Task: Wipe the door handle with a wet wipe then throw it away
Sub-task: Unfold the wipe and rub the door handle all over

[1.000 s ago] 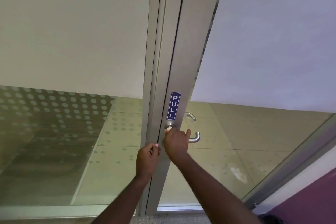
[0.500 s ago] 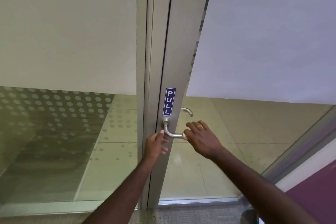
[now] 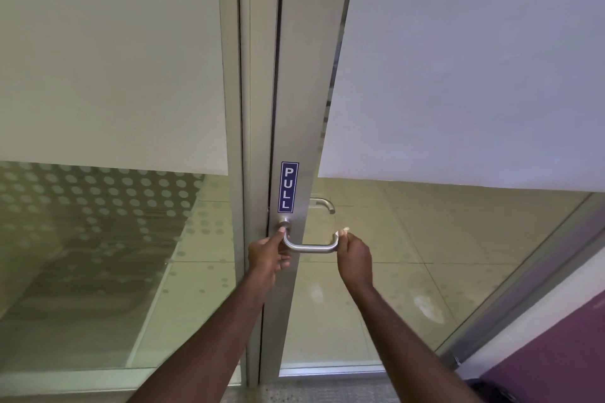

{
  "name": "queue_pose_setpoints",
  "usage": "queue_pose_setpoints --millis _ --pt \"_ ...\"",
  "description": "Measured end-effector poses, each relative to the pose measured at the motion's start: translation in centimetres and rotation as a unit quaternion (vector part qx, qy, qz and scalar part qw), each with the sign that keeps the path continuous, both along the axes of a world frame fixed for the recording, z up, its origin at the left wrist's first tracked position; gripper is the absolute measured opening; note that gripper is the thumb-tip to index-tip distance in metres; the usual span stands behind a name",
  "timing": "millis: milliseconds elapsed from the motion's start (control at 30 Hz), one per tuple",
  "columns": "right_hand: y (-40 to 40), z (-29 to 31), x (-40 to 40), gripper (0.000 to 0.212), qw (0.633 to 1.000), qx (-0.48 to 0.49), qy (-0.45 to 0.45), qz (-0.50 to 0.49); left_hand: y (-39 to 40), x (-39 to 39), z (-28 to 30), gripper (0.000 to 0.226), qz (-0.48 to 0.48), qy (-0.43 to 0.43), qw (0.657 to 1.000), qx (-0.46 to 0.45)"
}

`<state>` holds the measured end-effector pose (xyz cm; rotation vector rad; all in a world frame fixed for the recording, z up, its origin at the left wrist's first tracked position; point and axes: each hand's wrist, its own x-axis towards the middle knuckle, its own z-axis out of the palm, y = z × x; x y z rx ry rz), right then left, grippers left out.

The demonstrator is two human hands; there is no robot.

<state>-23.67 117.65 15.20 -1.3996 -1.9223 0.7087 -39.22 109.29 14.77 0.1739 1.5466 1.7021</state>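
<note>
Handle: the door handle [image 3: 309, 248] sat under the PULL sign [image 3: 288, 186]; its bar ran level.
Left hand [image 3: 266, 255]: I had its fingers curled at the pivot end, bracing.
Right hand [image 3: 355, 255]: fingers pinching a white scrap, seemingly the wet wipe [image 3: 343, 231], against the far bend.
Advice: I judged it best to wrap the wipe round the bar; then slide inward with steady pressure.

The door handle [image 3: 309, 247], a brushed-metal lever on the door's metal stile, runs level from its round base to a turned-back free end, where a small scrap of white wet wipe [image 3: 343, 231] is pinched against the tip, mostly hidden.
</note>
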Motion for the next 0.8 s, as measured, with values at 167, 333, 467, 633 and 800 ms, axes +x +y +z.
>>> queue_pose_setpoints --millis 167,333,467,633,800 --pt "-2.2 0.1 -1.1 0.046 0.879 -0.295 0.372 -0.043 -0.2 -0.8 -0.1 0.027 -0.009 0.006 1.000 -0.014" --pt "-5.0 -0.3 -1.4 0.036 0.826 -0.357 0.435 -0.038 -0.5 -1.3 -0.3 0.029 -0.034 -0.013 0.999 -0.008" --pt "-7.1 0.0 -1.7 0.034 0.820 -0.381 0.426 -0.021 -1.1 -0.6 -0.7 0.025 -0.040 -0.028 0.999 0.015" --pt "-8.9 0.4 -0.8 0.035 0.800 -0.398 0.447 0.026 -2.6 1.0 -1.6 0.024 -0.064 -0.031 0.997 0.033" --pt "-9.3 1.3 1.0 0.034 0.840 -0.352 0.412 0.036 -4.7 4.1 -2.9 0.023 -0.121 -0.054 0.990 0.058"
